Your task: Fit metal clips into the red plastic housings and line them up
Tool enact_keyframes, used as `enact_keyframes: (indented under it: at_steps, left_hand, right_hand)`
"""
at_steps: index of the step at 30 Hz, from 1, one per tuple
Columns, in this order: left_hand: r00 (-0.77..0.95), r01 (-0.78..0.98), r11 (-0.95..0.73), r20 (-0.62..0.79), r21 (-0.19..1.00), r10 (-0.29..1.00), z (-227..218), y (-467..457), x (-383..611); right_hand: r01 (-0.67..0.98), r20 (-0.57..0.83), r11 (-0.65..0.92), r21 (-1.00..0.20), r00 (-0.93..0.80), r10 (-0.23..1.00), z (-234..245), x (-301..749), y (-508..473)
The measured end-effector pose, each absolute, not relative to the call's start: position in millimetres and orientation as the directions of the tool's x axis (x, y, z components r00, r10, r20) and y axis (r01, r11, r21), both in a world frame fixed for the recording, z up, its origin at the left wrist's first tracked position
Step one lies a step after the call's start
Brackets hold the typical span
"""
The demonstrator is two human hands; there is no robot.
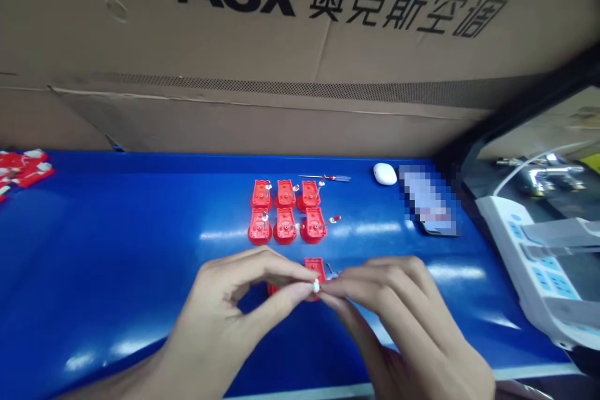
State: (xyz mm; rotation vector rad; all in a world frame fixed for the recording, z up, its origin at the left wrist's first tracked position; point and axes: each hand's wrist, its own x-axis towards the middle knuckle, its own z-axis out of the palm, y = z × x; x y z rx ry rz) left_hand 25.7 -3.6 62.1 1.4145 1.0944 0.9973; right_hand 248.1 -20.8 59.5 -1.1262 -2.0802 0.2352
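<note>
Between the fingertips of both hands is a small white piece (315, 286), too small to make out its kind. My left hand (239, 306) pinches it from the left with thumb and forefinger. From the right, my right hand (398, 306) closes its thumb and fingers at the same piece. Just behind the fingertips stands a red plastic part (314, 267), partly covered by the hands. Farther back, several like red housings (285, 225) stand in two rows, each with a thin metal rod and a small white tip.
A screwdriver (335, 178) lies behind the rows. Right of it are a white rounded case (385, 174) and a phone (440, 225). A white power strip (525, 262) runs along the right edge. Red pieces (23, 169) are heaped far left. A cardboard wall (281, 125) backs the blue table (140, 231).
</note>
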Motion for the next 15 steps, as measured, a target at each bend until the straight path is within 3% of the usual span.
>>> enact_keyframes:
  at_steps: [7, 15]
  left_hand:
    - [0.304, -0.159, 0.11, -0.057, 0.981, 0.951, 49, 12, 22]
    - [0.308, -0.095, -0.193, 0.213, 0.977, 0.927, 40, 22, 5]
  right_hand:
    - [0.562, 0.512, 0.604, -0.565, -0.335, 0.791, 62, 247, -16]
    - [0.334, 0.413, 0.518, -0.788, -0.337, 0.846, 67, 238, -4]
